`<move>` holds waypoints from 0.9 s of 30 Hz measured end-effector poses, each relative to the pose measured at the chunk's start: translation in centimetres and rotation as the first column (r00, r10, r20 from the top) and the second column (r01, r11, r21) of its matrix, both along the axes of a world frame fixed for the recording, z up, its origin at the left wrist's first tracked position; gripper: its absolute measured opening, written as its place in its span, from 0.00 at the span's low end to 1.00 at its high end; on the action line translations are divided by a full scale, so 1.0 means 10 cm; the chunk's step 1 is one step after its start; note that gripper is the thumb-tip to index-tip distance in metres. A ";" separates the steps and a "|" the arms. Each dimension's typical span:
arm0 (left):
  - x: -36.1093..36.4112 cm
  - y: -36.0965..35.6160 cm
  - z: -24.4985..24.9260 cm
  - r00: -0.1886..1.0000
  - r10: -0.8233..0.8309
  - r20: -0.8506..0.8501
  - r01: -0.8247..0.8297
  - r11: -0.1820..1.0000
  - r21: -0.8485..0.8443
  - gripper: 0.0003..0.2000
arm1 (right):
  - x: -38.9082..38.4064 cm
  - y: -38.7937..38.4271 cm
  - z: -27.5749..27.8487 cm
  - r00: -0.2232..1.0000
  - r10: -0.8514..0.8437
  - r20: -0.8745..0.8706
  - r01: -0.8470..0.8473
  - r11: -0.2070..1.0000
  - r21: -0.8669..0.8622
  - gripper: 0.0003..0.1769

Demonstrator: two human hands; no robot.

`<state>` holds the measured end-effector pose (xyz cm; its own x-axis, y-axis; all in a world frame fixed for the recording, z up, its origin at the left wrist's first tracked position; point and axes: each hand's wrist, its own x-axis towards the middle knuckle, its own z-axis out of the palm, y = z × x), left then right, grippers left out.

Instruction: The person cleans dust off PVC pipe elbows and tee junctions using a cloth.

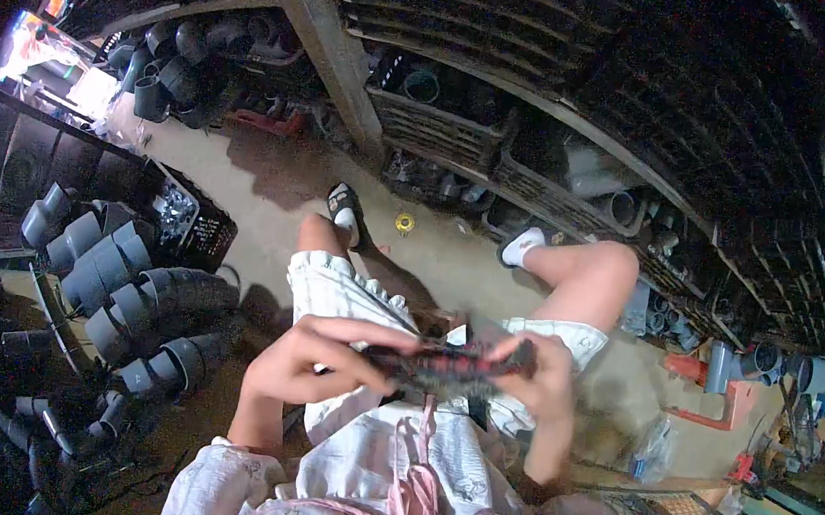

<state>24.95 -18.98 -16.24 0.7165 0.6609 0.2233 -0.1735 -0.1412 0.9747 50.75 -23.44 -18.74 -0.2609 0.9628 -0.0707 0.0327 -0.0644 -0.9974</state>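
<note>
The dark object point(447, 364) is in the air above the lap, between both hands. The left hand point(304, 365) is pinching its left end, and the right hand point(547, 380) is closed around its right end. It is blurred, so I cannot tell its details. To handle it well, one should keep both ends firmly supported and level. Around, many grey fittings point(131, 300) and a crate point(206, 231) crowd the left side, the shelf point(436, 127) limits the space in front, and a yellow ring point(404, 222) lies on the floor point(442, 261) between the feet.
</note>
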 end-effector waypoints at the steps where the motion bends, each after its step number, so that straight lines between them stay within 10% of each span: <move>1: 0.01 0.00 -0.02 0.985 0.048 0.167 -0.041 0.998 -0.047 0.11 | 0.04 -0.02 0.15 0.997 0.053 0.058 -0.053 0.999 -0.003 0.10; 3: 0.11 0.00 -0.07 0.874 0.286 0.393 -0.192 0.946 -0.263 0.11 | 0.08 0.03 0.27 0.994 0.112 -0.017 -0.108 0.980 0.169 0.14; 6: 0.34 0.22 -0.31 0.684 0.675 0.278 -0.266 0.585 -0.766 0.30 | -0.11 0.38 0.08 0.916 -0.378 -0.136 0.351 0.917 -0.188 0.20; 7: 0.41 0.35 -0.41 0.731 0.634 0.252 -0.125 0.488 -0.864 0.38 | -0.15 0.64 0.03 0.878 -0.468 -0.104 0.465 0.884 -0.051 0.26; 8: 0.44 0.37 -0.69 0.739 0.564 0.369 0.121 0.427 -0.896 0.39 | -0.16 0.73 -0.07 0.848 -0.492 -0.197 0.399 0.837 -0.374 0.32; 11: 0.48 0.05 -1.58 0.406 0.194 0.893 0.840 0.306 -0.448 0.44 | 0.01 0.66 -1.16 0.815 -0.531 -0.231 0.179 0.610 -0.772 0.44; 13: 0.38 -0.18 -1.52 0.742 0.455 0.493 0.513 0.090 -0.854 0.36 | -0.05 0.31 -1.33 0.774 -0.530 -0.346 0.168 0.699 -0.695 0.36; 16: 0.33 -0.25 -1.36 0.924 0.324 0.200 0.064 0.387 -0.920 0.24 | -0.07 -0.06 -1.38 0.810 -0.434 -0.396 0.010 0.684 -0.729 0.32; 27: 0.14 -0.01 -1.26 0.919 0.247 -0.308 -0.394 0.622 -0.677 0.05 | -0.17 0.14 -0.62 0.891 -0.439 -0.114 0.400 0.879 -0.257 0.26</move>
<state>26.39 -19.06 -28.82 0.4034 0.7541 -0.5182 -0.0804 0.5934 0.8009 49.05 -22.02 -24.97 0.1378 0.9483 -0.2859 -0.2092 -0.2543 -0.9442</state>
